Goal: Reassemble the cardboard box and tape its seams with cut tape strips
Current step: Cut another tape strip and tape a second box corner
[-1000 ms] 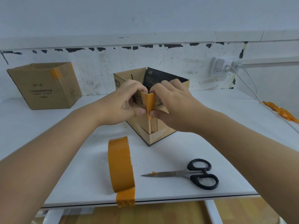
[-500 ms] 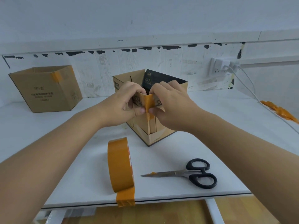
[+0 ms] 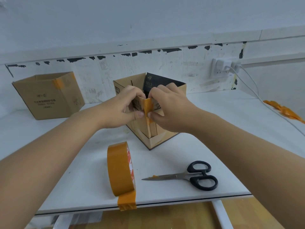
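An open cardboard box [image 3: 158, 138] with a black inner panel stands mid-table, one corner toward me. A tan tape strip [image 3: 147, 106] runs down that near corner seam. My left hand [image 3: 125, 108] grips the box's left wall at the corner, thumb pressed beside the strip. My right hand [image 3: 166, 106] holds the right wall, fingers over the top edge, thumb on the strip's other side. A roll of tan tape [image 3: 120, 169] stands on edge in front, its loose end stuck over the table edge. Black-handled scissors [image 3: 189, 176] lie to its right.
A second cardboard box [image 3: 47, 96] with a taped corner stands at the back left against the wall. A wall socket [image 3: 221, 67] with a white cable [image 3: 254, 90] is at the back right. Crumpled used tape [image 3: 283, 111] lies at the right edge.
Both hands stay pinched on the near corner of the box; the thumbs have shifted slightly along the tape strip. The view has tilted a little; nothing else moved.
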`<action>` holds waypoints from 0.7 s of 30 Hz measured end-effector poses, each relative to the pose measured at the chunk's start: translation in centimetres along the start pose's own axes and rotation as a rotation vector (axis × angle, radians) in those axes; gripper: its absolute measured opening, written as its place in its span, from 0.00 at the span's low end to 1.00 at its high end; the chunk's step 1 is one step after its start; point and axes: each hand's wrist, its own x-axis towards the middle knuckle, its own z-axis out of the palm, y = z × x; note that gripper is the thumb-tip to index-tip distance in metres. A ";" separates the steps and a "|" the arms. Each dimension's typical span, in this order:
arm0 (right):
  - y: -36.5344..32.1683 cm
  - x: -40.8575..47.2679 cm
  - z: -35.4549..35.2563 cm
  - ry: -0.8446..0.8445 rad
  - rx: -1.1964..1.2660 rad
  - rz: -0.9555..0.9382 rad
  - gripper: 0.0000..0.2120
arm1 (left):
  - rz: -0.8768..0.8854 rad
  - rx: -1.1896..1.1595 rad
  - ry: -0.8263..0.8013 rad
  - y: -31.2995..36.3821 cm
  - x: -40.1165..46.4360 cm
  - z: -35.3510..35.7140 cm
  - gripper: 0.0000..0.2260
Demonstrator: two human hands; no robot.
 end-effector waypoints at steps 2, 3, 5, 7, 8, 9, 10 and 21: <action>0.0 0.1 0.2 0.009 -0.016 -0.002 0.16 | 0.021 0.022 0.021 0.1 0.0 0.3 0.14; -0.1 0.1 0.3 0.011 -0.025 -0.003 0.16 | 0.023 0.030 0.025 0.2 -0.1 0.4 0.14; -0.1 0.1 0.4 0.023 -0.041 -0.003 0.16 | 0.010 0.044 0.032 0.3 -0.1 0.5 0.14; -0.2 0.1 0.5 0.031 -0.049 0.007 0.16 | -0.002 0.061 0.034 0.5 -0.1 0.5 0.14; -0.3 0.0 0.4 0.028 -0.050 0.015 0.16 | -0.002 0.070 0.032 0.7 -0.1 0.5 0.14; -0.4 0.0 0.3 0.020 -0.048 0.023 0.15 | -0.003 0.075 0.032 0.9 -0.2 0.5 0.14; -0.4 0.1 0.1 0.005 -0.042 0.030 0.15 | -0.007 0.075 0.034 1.2 -0.2 0.4 0.14; -1.0 -0.4 -1.9 -0.076 0.032 0.104 0.20 | -0.355 -0.085 0.174 4.0 -1.9 0.5 0.34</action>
